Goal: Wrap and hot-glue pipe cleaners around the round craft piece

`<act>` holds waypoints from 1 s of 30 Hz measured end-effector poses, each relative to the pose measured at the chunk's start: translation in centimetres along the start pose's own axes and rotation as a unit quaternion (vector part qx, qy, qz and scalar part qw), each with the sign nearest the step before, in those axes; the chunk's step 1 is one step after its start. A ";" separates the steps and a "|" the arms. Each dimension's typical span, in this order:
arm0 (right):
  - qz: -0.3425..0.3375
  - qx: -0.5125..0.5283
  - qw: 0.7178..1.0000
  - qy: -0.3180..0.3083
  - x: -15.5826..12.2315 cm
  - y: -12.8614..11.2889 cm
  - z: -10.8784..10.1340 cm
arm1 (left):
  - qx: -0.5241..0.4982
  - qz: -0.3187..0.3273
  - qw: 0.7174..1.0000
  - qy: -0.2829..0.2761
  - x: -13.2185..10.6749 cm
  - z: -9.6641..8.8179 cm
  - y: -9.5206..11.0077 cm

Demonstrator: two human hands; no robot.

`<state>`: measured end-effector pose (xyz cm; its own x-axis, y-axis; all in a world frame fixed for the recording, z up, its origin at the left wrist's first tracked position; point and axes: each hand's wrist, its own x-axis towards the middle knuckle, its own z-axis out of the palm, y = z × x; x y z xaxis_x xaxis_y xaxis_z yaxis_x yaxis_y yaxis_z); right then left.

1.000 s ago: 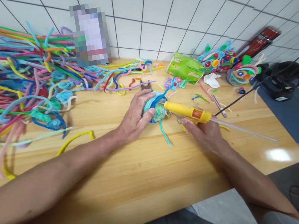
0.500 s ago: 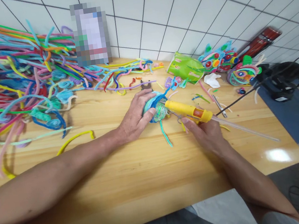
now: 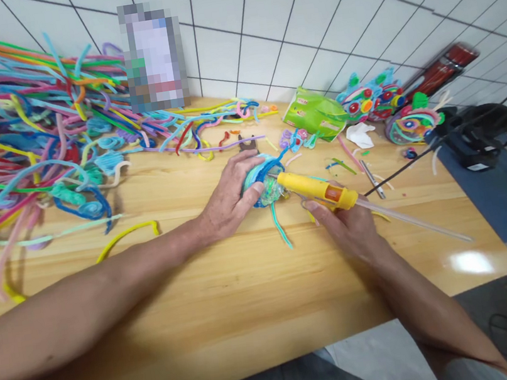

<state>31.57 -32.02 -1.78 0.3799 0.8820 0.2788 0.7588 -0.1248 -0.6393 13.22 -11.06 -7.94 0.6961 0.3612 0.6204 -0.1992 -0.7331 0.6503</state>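
Your left hand [image 3: 230,196] cups the coiled pipe-cleaner piece [image 3: 268,186] at the middle of the counter [image 3: 231,295]. Its fingers wrap over the piece's left side and the thumb presses in from the near side. Your right hand [image 3: 347,227] grips the yellow glue gun [image 3: 317,188], fingers closed round the handle, with the nozzle touching the right side of the piece. A clear glue stick [image 3: 411,222] juts from the back of the gun toward the near right.

Judging by the tight blue-green coil, the winding looks largely done. The loose teal tails hanging toward you suggest some ends are not yet fixed.

You have one glue gun and one piece in hand. At the far right are two colourful, finished-looking figures [image 3: 371,99], with one green packet [image 3: 313,116] just left of them. One loose yellow stem [image 3: 124,236] lies on the far side of your left forearm. The heap of pipe cleaners [image 3: 21,136] at the far left is too tangled to count.
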 end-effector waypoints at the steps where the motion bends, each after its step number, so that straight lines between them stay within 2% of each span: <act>1: 0.000 -0.002 1.000 0.002 0.0 0.0 0.0 | 0.002 0.001 1.000 0.000 0.0 0.0 0.0; 14: -0.013 -0.028 0.999 0.013 0.3 0.1 -0.1 | -0.004 0.006 1.000 0.001 0.1 0.0 -0.1; 30: 0.013 -0.028 0.999 0.013 0.5 -0.2 0.0 | 0.000 0.006 1.000 0.004 0.1 0.1 -0.2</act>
<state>31.61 -31.56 -1.49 0.4133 0.8659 0.2819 0.7764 -0.1734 -0.6059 13.40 -10.94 -8.09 0.6883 0.3570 0.6315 -0.2071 -0.7377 0.6426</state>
